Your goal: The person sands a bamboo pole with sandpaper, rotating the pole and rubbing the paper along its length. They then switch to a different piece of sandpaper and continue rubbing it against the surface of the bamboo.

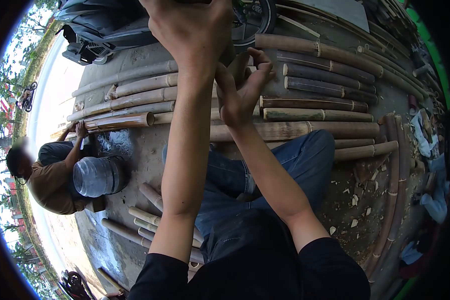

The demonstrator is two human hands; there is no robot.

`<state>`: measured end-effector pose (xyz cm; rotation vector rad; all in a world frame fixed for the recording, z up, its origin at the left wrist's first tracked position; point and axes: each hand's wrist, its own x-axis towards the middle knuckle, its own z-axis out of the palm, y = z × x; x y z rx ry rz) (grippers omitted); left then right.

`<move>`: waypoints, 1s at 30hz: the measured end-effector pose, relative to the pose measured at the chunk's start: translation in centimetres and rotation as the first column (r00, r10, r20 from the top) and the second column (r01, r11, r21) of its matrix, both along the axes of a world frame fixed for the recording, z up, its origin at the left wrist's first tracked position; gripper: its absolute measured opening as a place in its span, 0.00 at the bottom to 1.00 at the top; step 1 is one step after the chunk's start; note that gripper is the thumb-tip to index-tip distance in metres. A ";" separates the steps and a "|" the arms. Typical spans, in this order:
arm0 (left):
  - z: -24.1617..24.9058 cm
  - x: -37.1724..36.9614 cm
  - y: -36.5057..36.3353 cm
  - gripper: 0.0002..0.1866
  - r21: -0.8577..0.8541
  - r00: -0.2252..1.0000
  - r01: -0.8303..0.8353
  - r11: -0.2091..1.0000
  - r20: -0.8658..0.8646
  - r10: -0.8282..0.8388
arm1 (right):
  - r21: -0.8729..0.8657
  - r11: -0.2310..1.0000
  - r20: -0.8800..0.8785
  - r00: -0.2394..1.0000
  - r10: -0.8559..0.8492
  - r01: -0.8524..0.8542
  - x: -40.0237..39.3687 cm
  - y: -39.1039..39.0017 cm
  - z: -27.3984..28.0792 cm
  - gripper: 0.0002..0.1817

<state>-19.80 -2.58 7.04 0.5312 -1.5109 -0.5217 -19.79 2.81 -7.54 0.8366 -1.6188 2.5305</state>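
Observation:
My left hand (pixel 190 22) is raised at the top edge, its fingers curled and partly cut off by the frame. What it grips, if anything, is hidden. Lower and to the right, my right hand (pixel 242 95) is turned palm up, with thumb and fingers curved around a grey-brown piece of bamboo (pixel 240 66). Most of that piece is hidden behind my hands and left wrist. Beyond my knees, bamboo poles (pixel 280 131) lie crosswise on the ground, with shorter dark bamboo lengths (pixel 315 86) to the right.
At left a person (pixel 52 180) crouches, hands on a wet bamboo pole (pixel 120 121), beside a clear plastic container (pixel 96 177). A motorbike (pixel 100 30) stands at upper left. More poles (pixel 396 190) line the right, near wood chips (pixel 355 201). Bamboo pieces (pixel 145 217) lie by my left elbow.

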 end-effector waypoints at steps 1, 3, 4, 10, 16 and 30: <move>-0.2 0.0 -0.1 0.27 0.004 1.000 -0.003 1.000 0.001 0.003 | -0.089 0.977 0.098 0.975 0.200 -0.192 -0.1 0.7 -0.5 0.45; -0.4 -0.1 -0.4 0.27 -0.121 0.996 -0.091 0.989 -0.018 0.089 | -0.277 0.876 0.108 0.894 0.436 -0.394 -0.6 1.5 -1.1 0.45; -0.3 0.1 -0.2 0.27 -0.124 0.995 -0.095 0.988 -0.018 0.093 | -0.458 0.700 0.066 0.764 0.641 -0.548 -1.0 1.8 -1.2 0.46; 0.1 0.3 0.5 0.28 -0.047 0.997 -0.073 0.996 0.007 0.073 | 0.183 0.928 -0.402 0.837 0.372 -0.324 -2.9 3.8 -1.7 0.52; 0.5 0.1 1.6 0.27 -0.100 0.994 -0.085 0.991 0.061 0.092 | 0.292 0.948 -0.365 0.901 0.236 -0.130 -2.7 1.2 -0.3 0.55; -0.1 0.1 1.4 0.28 -0.080 1.000 0.016 0.997 -0.008 -0.016 | 0.257 0.964 -0.419 0.890 0.180 -0.073 -2.6 1.4 1.9 0.47</move>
